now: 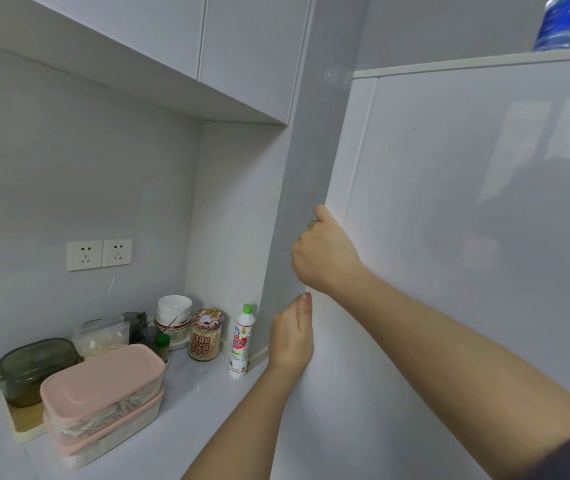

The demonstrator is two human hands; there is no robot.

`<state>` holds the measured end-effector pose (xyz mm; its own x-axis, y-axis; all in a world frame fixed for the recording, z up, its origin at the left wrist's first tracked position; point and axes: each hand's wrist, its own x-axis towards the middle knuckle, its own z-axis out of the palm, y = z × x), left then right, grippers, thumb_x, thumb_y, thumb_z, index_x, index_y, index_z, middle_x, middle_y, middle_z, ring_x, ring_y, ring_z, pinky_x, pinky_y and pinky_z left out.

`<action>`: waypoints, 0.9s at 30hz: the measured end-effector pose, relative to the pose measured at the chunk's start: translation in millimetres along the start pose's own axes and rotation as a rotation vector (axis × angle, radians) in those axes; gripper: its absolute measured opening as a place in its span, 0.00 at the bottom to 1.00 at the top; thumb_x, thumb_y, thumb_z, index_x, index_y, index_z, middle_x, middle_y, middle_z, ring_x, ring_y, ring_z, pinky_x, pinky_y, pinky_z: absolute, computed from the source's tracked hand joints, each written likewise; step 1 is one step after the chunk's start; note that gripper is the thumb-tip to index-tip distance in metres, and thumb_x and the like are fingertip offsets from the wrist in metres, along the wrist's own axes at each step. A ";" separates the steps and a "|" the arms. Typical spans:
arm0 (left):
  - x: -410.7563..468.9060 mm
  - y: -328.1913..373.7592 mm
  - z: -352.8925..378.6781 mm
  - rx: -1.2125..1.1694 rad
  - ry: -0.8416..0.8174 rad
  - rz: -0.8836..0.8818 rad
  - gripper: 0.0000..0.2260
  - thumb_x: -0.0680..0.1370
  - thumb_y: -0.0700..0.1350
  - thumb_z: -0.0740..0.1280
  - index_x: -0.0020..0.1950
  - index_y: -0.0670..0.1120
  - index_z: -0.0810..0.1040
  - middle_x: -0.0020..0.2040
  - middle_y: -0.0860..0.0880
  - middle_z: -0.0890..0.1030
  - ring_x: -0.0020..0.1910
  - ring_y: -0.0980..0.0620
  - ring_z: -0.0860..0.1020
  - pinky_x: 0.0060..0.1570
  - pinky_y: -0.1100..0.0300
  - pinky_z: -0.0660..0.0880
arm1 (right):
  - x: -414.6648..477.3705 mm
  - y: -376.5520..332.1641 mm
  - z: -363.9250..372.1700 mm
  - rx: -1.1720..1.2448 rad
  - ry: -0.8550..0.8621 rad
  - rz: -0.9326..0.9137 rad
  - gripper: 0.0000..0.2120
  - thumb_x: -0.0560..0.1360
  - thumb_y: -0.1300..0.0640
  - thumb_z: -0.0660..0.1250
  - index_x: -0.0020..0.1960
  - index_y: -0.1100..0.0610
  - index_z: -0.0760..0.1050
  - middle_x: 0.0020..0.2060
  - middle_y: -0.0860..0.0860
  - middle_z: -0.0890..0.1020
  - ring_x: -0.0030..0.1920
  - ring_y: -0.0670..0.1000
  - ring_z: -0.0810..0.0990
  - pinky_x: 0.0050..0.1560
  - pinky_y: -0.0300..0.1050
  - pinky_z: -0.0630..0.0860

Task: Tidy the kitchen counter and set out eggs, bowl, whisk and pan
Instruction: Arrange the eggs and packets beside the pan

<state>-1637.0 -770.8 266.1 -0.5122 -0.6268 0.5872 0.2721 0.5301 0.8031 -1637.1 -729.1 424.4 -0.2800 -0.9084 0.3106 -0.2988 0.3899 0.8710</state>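
- Gripping the left vertical edge of the white refrigerator door, the right hand has its fingers curled round behind that edge, thumb up along the front.
- The left hand lies lower on the same edge – thumb on the front face, fingers hidden behind it, so whether they clamp the door or only rest there cannot be told.
- The door looks shut or barely cracked; no gap shows.
- Judged as a thing to handle: a stiff, glossy panel, slippery on its face, likely held by a seal. The edge, where both hands are, is the sensible place to pull; a flat palm would slide.
- Its long axis runs vertical, and the face points toward the person; the free edge is next to the grey wall column.
- Eggs, whisk and pan are not in view – presumably the eggs are inside.
- A white bowl sits stacked at the back corner of the counter, near a jar and a white squeeze bottle.
- Two stacked pink-lidded containers stand nearer the counter's front edge.
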 end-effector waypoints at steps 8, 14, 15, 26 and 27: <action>8.2 -13.1 9.4 -0.028 -0.011 -0.012 0.23 0.76 0.64 0.45 0.31 0.48 0.59 0.27 0.50 0.64 0.29 0.48 0.64 0.32 0.52 0.63 | 2.2 1.0 6.2 0.018 0.001 0.002 0.17 0.77 0.61 0.55 0.30 0.53 0.64 0.24 0.48 0.65 0.34 0.51 0.70 0.62 0.49 0.60; 10.4 -2.6 -1.6 0.033 -0.135 -0.075 0.23 0.76 0.63 0.44 0.30 0.49 0.61 0.27 0.47 0.67 0.32 0.44 0.70 0.36 0.48 0.70 | 1.7 1.3 5.9 0.013 0.007 0.001 0.16 0.76 0.62 0.55 0.30 0.53 0.65 0.25 0.48 0.66 0.35 0.51 0.70 0.62 0.49 0.60; 9.1 1.2 -7.0 0.066 -0.163 -0.083 0.23 0.77 0.61 0.44 0.30 0.49 0.63 0.29 0.45 0.70 0.35 0.42 0.72 0.39 0.48 0.70 | 0.3 1.1 3.5 0.037 0.001 -0.006 0.16 0.76 0.62 0.55 0.31 0.53 0.65 0.25 0.48 0.67 0.35 0.51 0.71 0.62 0.49 0.60; -91.0 -7.7 -213.7 0.249 -0.056 -0.189 0.05 0.81 0.47 0.61 0.55 0.50 0.73 0.49 0.54 0.78 0.48 0.56 0.76 0.49 0.58 0.74 | -40.3 -113.3 -36.7 1.025 0.349 0.108 0.15 0.73 0.51 0.53 0.48 0.54 0.77 0.40 0.48 0.80 0.44 0.54 0.79 0.48 0.50 0.66; -109.8 -6.7 -241.6 0.273 -0.033 -0.214 0.05 0.81 0.47 0.61 0.55 0.51 0.73 0.49 0.55 0.78 0.48 0.55 0.76 0.49 0.59 0.75 | -46.5 -135.0 -54.4 1.102 0.337 0.082 0.14 0.73 0.52 0.54 0.50 0.54 0.77 0.42 0.48 0.80 0.45 0.53 0.79 0.49 0.50 0.68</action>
<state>-1385.8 -843.6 220.6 -0.5610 -0.7239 0.4015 -0.0701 0.5248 0.8483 -1534.1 -747.7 313.1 -0.1273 -0.8041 0.5808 -0.9714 0.2193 0.0906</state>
